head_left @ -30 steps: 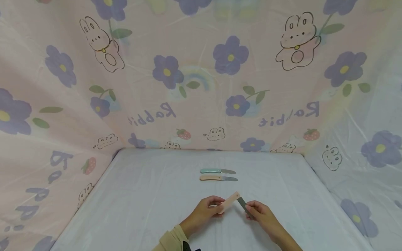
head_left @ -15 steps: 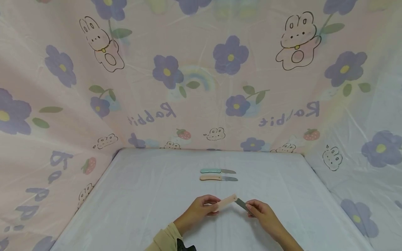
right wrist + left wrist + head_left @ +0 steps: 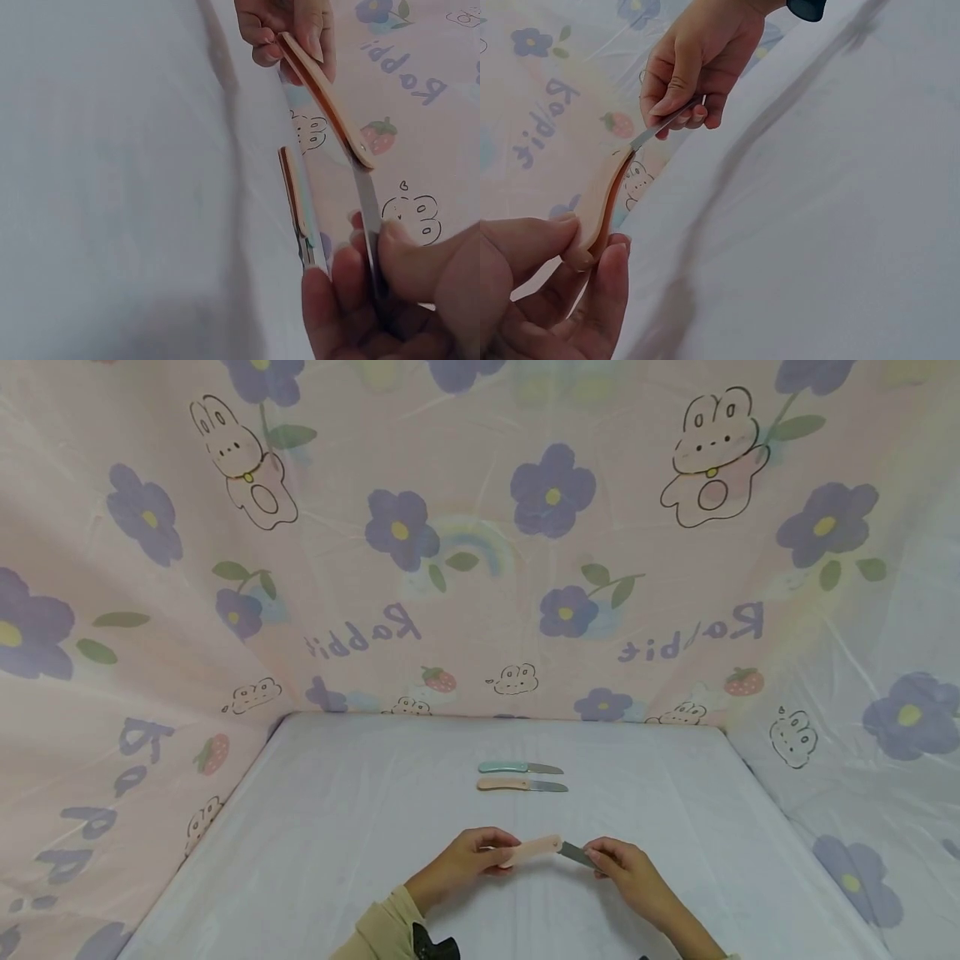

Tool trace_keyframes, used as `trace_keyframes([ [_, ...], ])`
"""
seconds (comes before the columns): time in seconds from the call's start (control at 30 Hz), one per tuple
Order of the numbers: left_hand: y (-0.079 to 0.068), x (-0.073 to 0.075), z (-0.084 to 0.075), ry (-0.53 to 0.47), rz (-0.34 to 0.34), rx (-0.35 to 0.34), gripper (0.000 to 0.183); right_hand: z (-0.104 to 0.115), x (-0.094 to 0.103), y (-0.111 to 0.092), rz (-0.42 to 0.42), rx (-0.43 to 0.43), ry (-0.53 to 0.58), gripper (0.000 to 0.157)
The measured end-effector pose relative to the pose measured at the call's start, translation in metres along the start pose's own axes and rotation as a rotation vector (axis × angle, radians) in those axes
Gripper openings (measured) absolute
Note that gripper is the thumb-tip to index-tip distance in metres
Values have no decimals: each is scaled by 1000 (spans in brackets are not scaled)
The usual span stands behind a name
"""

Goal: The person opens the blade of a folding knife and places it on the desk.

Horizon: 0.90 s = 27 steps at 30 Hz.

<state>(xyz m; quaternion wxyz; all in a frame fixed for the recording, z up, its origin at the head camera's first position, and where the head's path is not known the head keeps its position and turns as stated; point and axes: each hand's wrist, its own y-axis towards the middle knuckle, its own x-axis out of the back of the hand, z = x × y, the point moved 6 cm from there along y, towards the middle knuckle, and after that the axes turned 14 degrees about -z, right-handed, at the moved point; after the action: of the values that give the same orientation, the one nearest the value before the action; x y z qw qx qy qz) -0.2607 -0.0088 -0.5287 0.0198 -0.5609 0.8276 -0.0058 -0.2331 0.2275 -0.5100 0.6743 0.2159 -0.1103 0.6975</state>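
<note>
A folding knife (image 3: 537,846) with a peach handle is held above the white table between my two hands. The left hand (image 3: 477,853) pinches the rear end of its handle (image 3: 604,196). My right hand (image 3: 621,862) grips the grey blade (image 3: 367,206) between thumb and fingers, hiding its tip. Blade and handle meet at a wide angle, close to a straight line. Farther back, a mint-green folding knife (image 3: 504,767) and a second peach folding knife (image 3: 504,784) lie side by side, blades out and pointing right.
White cloth covers the table (image 3: 360,793). Patterned curtains (image 3: 480,593) with rabbits and flowers rise at its back and both sides. A black wrist device (image 3: 435,945) shows by the left sleeve.
The blade has swung out from a sharper bend to nearly in line with the handle. My left hand has shifted left and its handle has tipped lower; the right hand has barely moved.
</note>
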Motion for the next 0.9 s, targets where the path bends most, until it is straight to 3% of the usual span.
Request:
trace_keyframes([
  [0.33,-3,4,-5,94,57,32,20,3,-1,-2,53,66,-131,25],
  [0.7,-8,5,-1,126,159,81,17,3,-7,-6,162,139,-151,23],
  [0.9,-8,7,1,154,152,72,17,0,-10,-6,179,132,-142,23],
])
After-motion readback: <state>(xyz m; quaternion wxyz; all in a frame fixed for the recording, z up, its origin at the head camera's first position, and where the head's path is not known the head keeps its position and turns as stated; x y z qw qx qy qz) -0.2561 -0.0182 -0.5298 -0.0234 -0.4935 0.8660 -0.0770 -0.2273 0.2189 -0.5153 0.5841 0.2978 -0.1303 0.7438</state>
